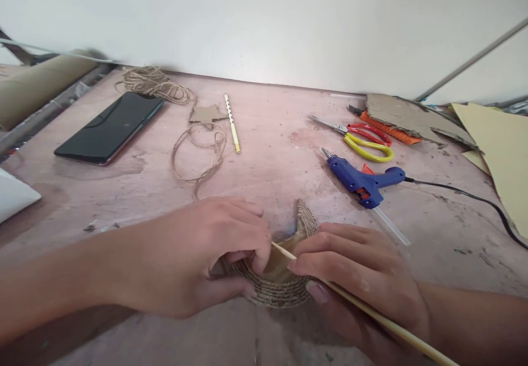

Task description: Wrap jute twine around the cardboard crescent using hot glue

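A crescent-shaped cardboard piece [284, 293] lies low in the middle, its outer band covered with rows of brown twine. My left hand [223, 250] is closed on its left side, the thumb at the outer edge and the fingers over the inner side. My right hand [363, 278] is closed round a thin wooden stick [371, 312] and rests against the crescent's right side. The stick's pointed tip reaches the inner edge near my left fingers. Loose twine [175, 160] runs from behind my left hand up the table. My fingers hide part of the crescent.
A blue glue gun [355, 182] with a cord lies right, below red-and-yellow scissors [363, 139]. Cardboard scraps [408, 116] and yellow sheets [495, 146] lie farther right. A phone [111, 127], twine bundle [152, 83], cardboard star [207, 114] and pencil [232, 124] lie behind my left hand.
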`<state>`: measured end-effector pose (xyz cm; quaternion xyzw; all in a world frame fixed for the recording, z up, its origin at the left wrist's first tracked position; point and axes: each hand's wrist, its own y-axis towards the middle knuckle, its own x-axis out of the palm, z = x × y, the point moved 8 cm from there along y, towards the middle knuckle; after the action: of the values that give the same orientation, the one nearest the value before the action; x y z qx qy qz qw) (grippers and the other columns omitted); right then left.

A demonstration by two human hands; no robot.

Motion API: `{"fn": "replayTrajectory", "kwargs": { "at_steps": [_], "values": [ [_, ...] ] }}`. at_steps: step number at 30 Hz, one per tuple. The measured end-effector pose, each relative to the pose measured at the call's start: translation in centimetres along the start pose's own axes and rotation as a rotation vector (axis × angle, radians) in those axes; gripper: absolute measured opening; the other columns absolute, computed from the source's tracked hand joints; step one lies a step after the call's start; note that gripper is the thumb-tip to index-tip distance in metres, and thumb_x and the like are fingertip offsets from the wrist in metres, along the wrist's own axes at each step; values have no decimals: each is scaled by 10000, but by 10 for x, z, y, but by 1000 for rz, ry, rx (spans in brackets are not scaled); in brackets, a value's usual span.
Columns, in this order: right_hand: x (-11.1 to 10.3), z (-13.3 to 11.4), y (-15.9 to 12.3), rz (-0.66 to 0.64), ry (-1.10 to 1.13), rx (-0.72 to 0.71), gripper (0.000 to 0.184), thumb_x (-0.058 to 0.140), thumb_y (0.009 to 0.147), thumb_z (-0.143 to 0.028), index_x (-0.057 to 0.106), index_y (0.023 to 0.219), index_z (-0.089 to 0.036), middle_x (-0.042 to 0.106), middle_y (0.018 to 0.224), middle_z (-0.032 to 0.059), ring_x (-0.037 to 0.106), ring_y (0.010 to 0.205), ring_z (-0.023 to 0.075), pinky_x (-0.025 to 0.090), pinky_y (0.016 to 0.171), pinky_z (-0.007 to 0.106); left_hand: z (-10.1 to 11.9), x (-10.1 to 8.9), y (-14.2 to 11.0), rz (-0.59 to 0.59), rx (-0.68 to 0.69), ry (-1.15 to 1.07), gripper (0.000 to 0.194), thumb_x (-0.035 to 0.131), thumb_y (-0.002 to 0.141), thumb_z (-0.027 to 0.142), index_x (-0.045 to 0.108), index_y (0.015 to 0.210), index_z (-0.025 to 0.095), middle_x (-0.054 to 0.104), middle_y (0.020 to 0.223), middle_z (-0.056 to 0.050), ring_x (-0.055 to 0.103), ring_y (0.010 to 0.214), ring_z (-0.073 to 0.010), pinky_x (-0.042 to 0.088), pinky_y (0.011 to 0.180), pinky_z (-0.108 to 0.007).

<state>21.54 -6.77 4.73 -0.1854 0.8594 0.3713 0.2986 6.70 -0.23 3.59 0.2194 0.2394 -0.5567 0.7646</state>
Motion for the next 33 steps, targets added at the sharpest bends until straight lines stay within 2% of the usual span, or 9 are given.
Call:
{"fn": "replayTrajectory", "kwargs": {
  "at_steps": [14, 18, 20, 23, 26, 29, 31, 32, 33],
  "values": [
    [7, -1, -4, -61, -12, -23, 251, 593, 963, 2, 699, 1134, -149, 829, 979, 75, 711, 768, 188, 525, 676, 350, -16, 0, 3, 43, -20, -52, 202, 764, 930, 44, 718, 886, 235, 638, 762, 55, 599, 746, -147, 490, 787, -304],
    [6, -2, -7, -80, -16, -39, 259, 582, 948, -12, 702, 1137, -142, 837, 997, 86, 707, 766, 193, 507, 667, 368, -22, -8, -1, 89, -96, -164, 176, 793, 922, 110, 695, 863, 243, 601, 733, 61, 535, 634, -123, 433, 596, -258],
    [6, -2, -7, -85, -21, -44, 267, 570, 943, -6, 709, 1132, -134, 846, 1009, 95, 702, 771, 193, 509, 665, 368, -25, -20, -2, 171, -153, -237, 163, 783, 1008, 209, 688, 882, 250, 578, 708, 59, 492, 575, -115, 359, 490, -237],
    [7, -2, -6, -94, -32, -56, 277, 561, 950, 2, 711, 1143, -127, 858, 1037, 107, 735, 809, 199, 542, 691, 366, -28, -50, -6, 428, -196, -232, 269, 658, 1126, 353, 653, 880, 244, 604, 764, 8, 535, 654, -154, 446, 554, -262],
    [8, -2, -4, -91, -39, -56, 261, 565, 972, -16, 710, 1151, -139, 857, 1021, 100, 725, 792, 204, 551, 680, 372, -24, -70, -13, 671, -163, -177, 450, 515, 1174, 325, 528, 735, 225, 513, 688, -9, 470, 627, -162, 403, 573, -327],
    [6, -4, -3, -73, -24, -58, 254, 570, 968, -10, 713, 1128, -146, 851, 970, 88, 689, 735, 200, 543, 634, 374, -15, -85, -25, 941, -117, -9, 543, 580, 1166, 285, 465, 642, 201, 415, 606, 12, 369, 560, -126, 289, 542, -345],
    [2, -5, -3, -40, 4, -58, 252, 579, 971, 7, 719, 1117, -142, 855, 945, 83, 709, 734, 193, 568, 638, 367, -14, -87, -28, 1001, -120, 55, 361, 751, 1093, 305, 624, 769, 205, 597, 759, 9, 479, 605, -113, 358, 552, -314],
    [-1, -5, -4, -15, 20, -51, 251, 585, 979, 13, 722, 1122, -141, 860, 944, 81, 732, 749, 191, 592, 655, 362, -14, -85, -27, 976, -127, 74, 187, 832, 1033, 319, 712, 924, 225, 703, 951, -10, 587, 696, -132, 453, 602, -306],
    [-3, -5, -5, 3, 36, -42, 256, 595, 987, 17, 725, 1141, -141, 868, 955, 80, 759, 772, 191, 618, 678, 357, -15, -81, -24, 915, -134, 95, 205, 888, 977, 327, 754, 1115, 259, 741, 1180, -35, 682, 846, -172, 549, 704, -320]
  ]
}}
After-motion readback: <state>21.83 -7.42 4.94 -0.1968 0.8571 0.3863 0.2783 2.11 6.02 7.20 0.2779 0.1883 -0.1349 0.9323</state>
